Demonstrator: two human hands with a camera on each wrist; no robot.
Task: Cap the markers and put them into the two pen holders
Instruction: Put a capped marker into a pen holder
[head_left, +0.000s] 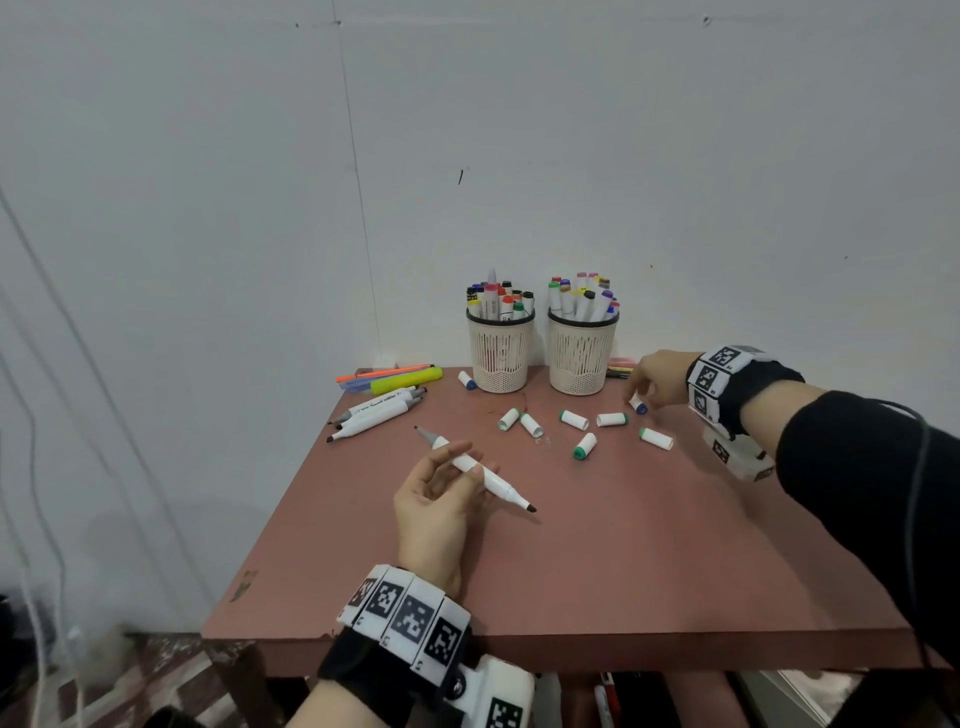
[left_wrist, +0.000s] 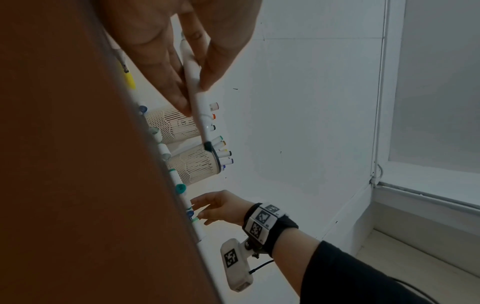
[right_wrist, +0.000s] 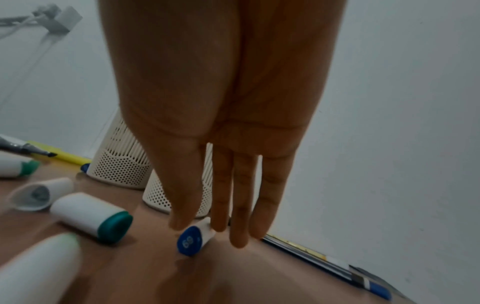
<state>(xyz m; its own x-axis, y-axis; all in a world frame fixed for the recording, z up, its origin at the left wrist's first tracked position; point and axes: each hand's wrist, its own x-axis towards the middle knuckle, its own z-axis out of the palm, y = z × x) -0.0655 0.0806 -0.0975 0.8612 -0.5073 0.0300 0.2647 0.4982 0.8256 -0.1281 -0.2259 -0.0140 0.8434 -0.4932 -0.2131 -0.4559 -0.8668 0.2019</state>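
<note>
Nearest, left hand (head_left: 441, 499) held above the table (head_left: 597, 571), well on the near side of the two holders, fingers and thumb curled round a white marker (head_left: 475, 464) with both tips bare: grey tip aimed away to the left, black tip pointing to the right. Seen from the left wrist, the same marker (left_wrist: 193, 82) pinched between thumb and fingers, black tip free.

Farther out, in front of the holders, a scatter of loose caps (head_left: 574, 419), most with green ends. To the right of the right holder (head_left: 583, 356), right hand (head_left: 657, 376) reaching down, fingers nearly straight, thumb and fingertips closing on either side of a blue-ended cap (right_wrist: 194, 236) lying on the table; touching it perhaps, not yet lifted. Hands well apart.

To the left of the left holder (head_left: 500, 353), more uncapped markers (head_left: 374, 413) and a yellow highlighter (head_left: 405, 380) lying flat. Both holders already packed with capped markers.

Step in hand, by judgement: fetching a cap. Best done by pinching the cap at its closed blue end so the open mouth faces the marker, checking colour against the tip, keeping the marker steady and level, then pressing straight along its axis until seated. Risk: round cap rolling away under a glancing touch.
</note>
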